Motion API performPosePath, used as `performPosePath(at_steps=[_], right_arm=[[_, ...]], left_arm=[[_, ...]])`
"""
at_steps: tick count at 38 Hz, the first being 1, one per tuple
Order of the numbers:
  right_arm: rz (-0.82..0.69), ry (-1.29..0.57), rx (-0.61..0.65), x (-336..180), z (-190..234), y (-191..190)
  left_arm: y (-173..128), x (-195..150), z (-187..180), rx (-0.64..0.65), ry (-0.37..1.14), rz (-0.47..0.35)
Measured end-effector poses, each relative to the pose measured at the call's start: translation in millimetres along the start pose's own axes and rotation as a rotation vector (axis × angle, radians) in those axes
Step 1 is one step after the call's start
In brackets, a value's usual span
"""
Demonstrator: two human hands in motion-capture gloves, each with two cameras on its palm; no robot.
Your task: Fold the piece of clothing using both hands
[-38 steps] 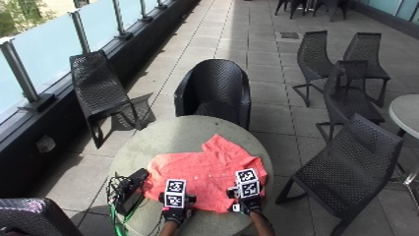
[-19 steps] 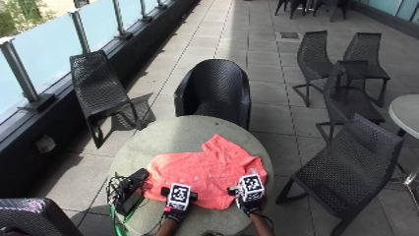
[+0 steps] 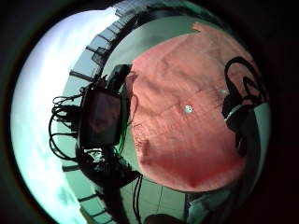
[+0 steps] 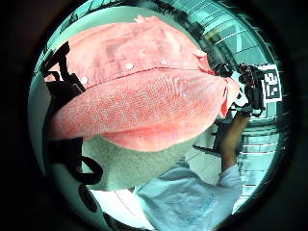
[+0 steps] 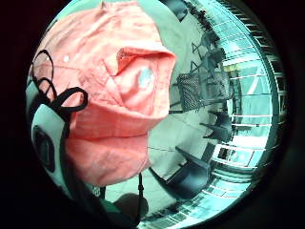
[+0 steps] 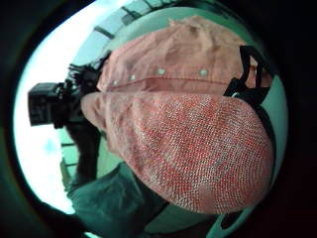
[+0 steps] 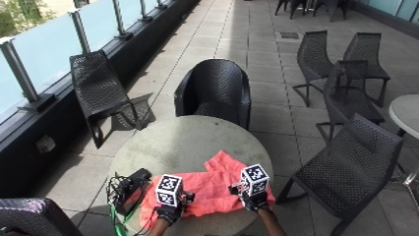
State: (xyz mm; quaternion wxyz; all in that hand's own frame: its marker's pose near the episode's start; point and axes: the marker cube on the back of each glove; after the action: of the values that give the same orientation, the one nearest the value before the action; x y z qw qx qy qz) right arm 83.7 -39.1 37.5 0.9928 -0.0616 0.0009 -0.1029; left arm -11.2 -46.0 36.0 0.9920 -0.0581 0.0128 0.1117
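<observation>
The left hand point(image 7: 169, 212) is pinching the near hem of the coral shirt point(image 7: 208, 187), which is lying on the round table point(image 7: 177, 145) and reaching away from both hands. Its little-finger palm view is showing a black device point(image 3: 100, 116) just outside the hand. The right hand point(image 7: 254, 199) is gripping the hem too; its thumb-side palm view is showing cloth draped close.

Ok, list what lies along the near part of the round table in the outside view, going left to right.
Black device with cables → left hand → salmon-pink shirt → right hand → dark chair beside the table.
</observation>
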Motion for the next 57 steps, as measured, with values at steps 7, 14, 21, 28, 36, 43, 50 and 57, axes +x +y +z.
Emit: performPosePath(at_steps=[7, 14, 21, 28, 36, 43, 50, 57], right_arm=[[0.053, -0.067, 0.032, 9.2, -61.3, -72.4], [0.187, 0.085, -0.007, -0.8, -96.1, -122.5], [0.279, 0.299, -0.066, 4.1, -43.6, -175.9], [0.256, 0.285, -0.006, 1.6, -29.6, -188.4], [0.304, 0.040, 0.234, 17.6, -75.7, -127.8], [0.501, -0.110, 0.337, 75.3, -23.1, -95.6], [0.787, -0.029, 0.058, 102.7, 13.7, -16.9], [0.731, -0.089, -0.083, 78.4, 8.6, 19.8]], left_arm=[[-50.2, -21.1, -50.1, -0.089, 0.063, -0.049], [-116.6, -44.6, -52.1, -0.096, 0.018, -0.199], [-127.3, -44.7, -41.3, -0.059, -0.079, -0.298], [-124.8, -49.4, -29.3, -0.039, -0.070, -0.334], [-111.1, -46.8, -56.8, 0.193, -0.073, -0.321], [-118.6, -46.1, -12.4, 0.234, -0.145, -0.288], [-126.1, -36.1, 48.3, 0.230, -0.343, -0.252], [-81.7, -4.1, 23.3, 0.086, -0.284, -0.218]])
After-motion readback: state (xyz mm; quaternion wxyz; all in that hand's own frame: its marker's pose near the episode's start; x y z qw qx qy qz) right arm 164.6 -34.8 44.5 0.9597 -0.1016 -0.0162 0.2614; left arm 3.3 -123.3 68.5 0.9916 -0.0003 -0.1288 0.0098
